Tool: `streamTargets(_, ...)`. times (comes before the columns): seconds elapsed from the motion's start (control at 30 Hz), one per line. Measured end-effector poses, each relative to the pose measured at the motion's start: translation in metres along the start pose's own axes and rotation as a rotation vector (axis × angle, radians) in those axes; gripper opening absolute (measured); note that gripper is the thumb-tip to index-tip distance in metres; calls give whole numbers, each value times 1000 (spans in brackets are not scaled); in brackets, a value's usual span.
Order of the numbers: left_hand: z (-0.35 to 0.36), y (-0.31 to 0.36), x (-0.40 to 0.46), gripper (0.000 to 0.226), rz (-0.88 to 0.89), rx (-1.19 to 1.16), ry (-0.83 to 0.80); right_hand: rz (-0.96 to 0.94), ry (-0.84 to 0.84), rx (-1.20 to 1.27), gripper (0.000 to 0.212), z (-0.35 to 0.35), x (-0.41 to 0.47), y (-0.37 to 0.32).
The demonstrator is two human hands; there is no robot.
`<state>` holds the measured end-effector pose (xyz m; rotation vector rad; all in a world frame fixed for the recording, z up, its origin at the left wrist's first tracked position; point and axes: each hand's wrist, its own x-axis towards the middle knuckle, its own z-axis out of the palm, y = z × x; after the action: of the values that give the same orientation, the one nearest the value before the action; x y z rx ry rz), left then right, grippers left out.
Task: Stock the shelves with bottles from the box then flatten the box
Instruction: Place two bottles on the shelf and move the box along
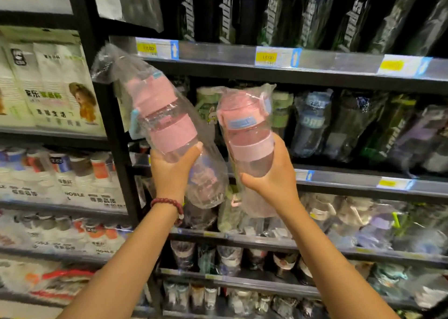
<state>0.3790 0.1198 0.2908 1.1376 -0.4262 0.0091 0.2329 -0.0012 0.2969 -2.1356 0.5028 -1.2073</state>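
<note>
The left hand (173, 170) is curling its fingers (194, 148) round the lower body of a pink bottle (167, 129) in a clear plastic bag, the thumb side hidden behind it; this bottle is leaning away to the left above the fingers, its loose bag top nearly touching the black upright post (114, 115). The right hand (269, 173) is gripping a second pink bottle (247, 134) the same way, fingertips (244, 179) wrapped under the clear base, the cap standing nearly upright above them. Just beyond both sets of fingers the middle shelf (351, 175) is already holding bagged bottles, with a gap seeming to lie behind the two pink ones. The box is not in view. To place these well, each bottle should probably be straightened before going in, the left one especially, and slid base-first into the gap so the slippery bags are not snagging on the shelf edge (242, 61) above or toppling the green bottle (208, 105) just behind.
</note>
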Motion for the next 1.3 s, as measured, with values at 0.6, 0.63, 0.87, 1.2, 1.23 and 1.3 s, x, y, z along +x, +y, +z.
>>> streamTargets(0.6, 39, -82, 120, 103, 117, -61, 92, -113, 5, -71, 88, 64, 108, 63)
streamTargets(0.63, 40, -88, 126, 104, 124, -41, 85, -127, -6, -79, 88, 69, 112, 65)
streamTargets(0.87, 38, -118, 166, 93, 94, -73, 11, -221, -65, -146, 87, 97, 134, 66)
streamTargets(1.2, 10, -125, 191, 70, 159, 49, -56, 52, -51, -31, 78, 148, 133, 90)
streamTargets(1.23, 6, -126, 193, 68, 170, 71, -66, 83, -21, 4, 79, 151, 133, 91)
streamTargets(1.3, -3, -127, 196, 71, 201, 133, -85, 111, 26, 70, 79, 157, 133, 89)
